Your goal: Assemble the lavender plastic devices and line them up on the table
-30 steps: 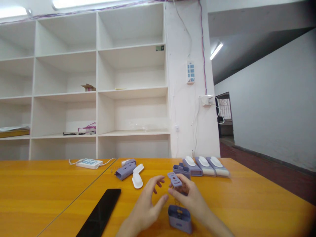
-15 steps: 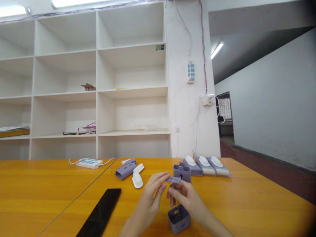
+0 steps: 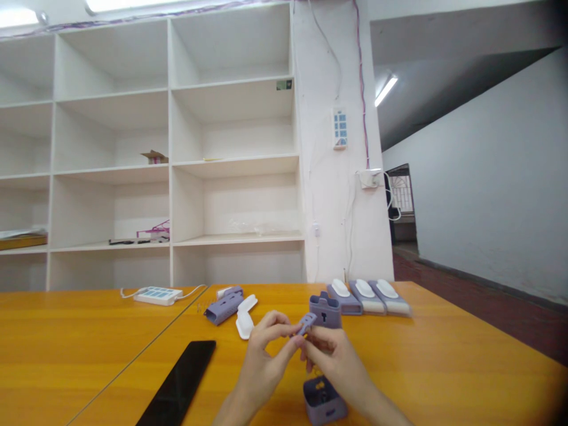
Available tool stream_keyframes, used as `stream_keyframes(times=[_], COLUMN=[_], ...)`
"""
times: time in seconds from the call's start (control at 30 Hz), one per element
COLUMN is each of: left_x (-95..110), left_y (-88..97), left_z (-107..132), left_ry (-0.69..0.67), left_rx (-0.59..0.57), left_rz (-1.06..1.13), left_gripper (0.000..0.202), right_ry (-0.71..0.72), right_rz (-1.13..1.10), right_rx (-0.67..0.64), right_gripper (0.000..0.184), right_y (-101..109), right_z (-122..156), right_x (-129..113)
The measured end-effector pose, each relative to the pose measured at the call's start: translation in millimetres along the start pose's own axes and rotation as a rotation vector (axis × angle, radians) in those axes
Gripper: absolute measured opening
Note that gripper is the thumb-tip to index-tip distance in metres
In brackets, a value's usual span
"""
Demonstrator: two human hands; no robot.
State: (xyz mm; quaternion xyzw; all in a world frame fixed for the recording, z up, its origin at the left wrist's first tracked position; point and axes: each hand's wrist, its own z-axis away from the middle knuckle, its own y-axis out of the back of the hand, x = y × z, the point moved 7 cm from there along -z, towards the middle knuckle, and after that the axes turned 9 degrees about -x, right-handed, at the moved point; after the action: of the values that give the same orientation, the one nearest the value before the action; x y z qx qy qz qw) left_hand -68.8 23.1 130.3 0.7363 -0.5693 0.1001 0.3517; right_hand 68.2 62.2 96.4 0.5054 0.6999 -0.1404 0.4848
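My left hand [image 3: 265, 355] pinches a small flat purple plastic piece [image 3: 307, 322] with slots in it, between thumb and fingertips. My right hand [image 3: 339, 358] closes on the piece's other side, its fingers curled and partly hidden behind the thumb. Just below the right hand, an open-topped purple box [image 3: 326, 411] rests on the table, with small parts inside that I cannot make out. Behind my hands stands a purple plastic housing [image 3: 326, 310] with a T-shaped slot in its front.
A black flat slab [image 3: 180, 381] lies to the left on the wooden table [image 3: 444, 367]. Further back are a purple housing [image 3: 224, 307], white curved covers [image 3: 245, 322], a white power strip [image 3: 158, 295] and several purple-and-white units [image 3: 364, 299]. White shelving [image 3: 235, 239] stands behind.
The small purple piece has been tilted from nearly flat to slanted. My left fingers have shifted down to pinch its lower left edge. The camera view has shifted slightly.
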Motion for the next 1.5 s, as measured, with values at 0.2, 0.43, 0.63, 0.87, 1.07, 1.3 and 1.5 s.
stream_keyframes(times=[0.2, 0.43, 0.63, 0.87, 1.07, 1.3, 1.5], left_x=[-2, -5, -12, -23, -18, -18, -20], left_y=[0.6, -1.0, -0.6, -4.8, -5.3, -2.7, -5.5], left_z=[-2, -3, -3, -3, -5, -5, -4], left_ry=[0.044, 0.087, 0.105, 0.146, 0.127, 0.144, 0.173], left_rx=[0.006, 0.011, -0.008, -0.025, -0.066, -0.011, -0.009], left_rz=[0.067, 0.094, 0.192, 0.300, 0.361, 0.345, 0.366], left_gripper=[0.019, 0.019, 0.018, 0.018, 0.016, 0.018, 0.028], right_ry=[0.031, 0.043, -0.012, 0.016, 0.033, -0.006, 0.001], right_rz=[0.198, 0.397, 0.134, -0.233, -0.333, -0.162, 0.013], right_rx=[0.075, 0.156, 0.135, 0.061, -0.033, -0.020, -0.044], right_gripper=[0.035, 0.033, 0.021, 0.029, 0.034, 0.024, 0.042], right_y=[3, 4, 3, -2, -7, 1, 24], right_z=[2, 4, -2, -4, -6, -4, 0], right_x=[-7, -14, 1, 6, 4, 5, -5])
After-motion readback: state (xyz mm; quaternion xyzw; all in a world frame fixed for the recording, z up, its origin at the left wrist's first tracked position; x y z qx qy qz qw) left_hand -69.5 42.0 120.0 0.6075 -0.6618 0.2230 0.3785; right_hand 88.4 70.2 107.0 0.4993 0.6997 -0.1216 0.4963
